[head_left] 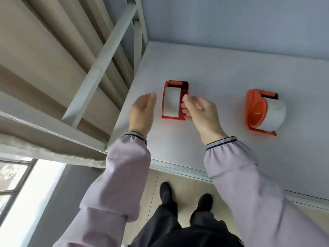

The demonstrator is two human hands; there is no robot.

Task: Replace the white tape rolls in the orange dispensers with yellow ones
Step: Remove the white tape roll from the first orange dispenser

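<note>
Two orange dispensers lie on a pale grey table (222, 72). The left dispenser (183, 90) holds a white tape roll (171, 101). My left hand (143, 113) hovers just left of it, fingers apart and holding nothing. My right hand (198, 111) is at the dispenser's right side, fingertips curled against its orange edge; whether they grip it is unclear. The right dispenser (256, 111) lies on its side farther right with its own white tape roll (275, 115). No yellow rolls are in view.
A white metal frame (99, 59) with slanted bars rises just left of the table's edge. The table's near edge (178, 169) runs above my dark shoes (185, 198) on a beige floor. A window (12, 177) is at lower left.
</note>
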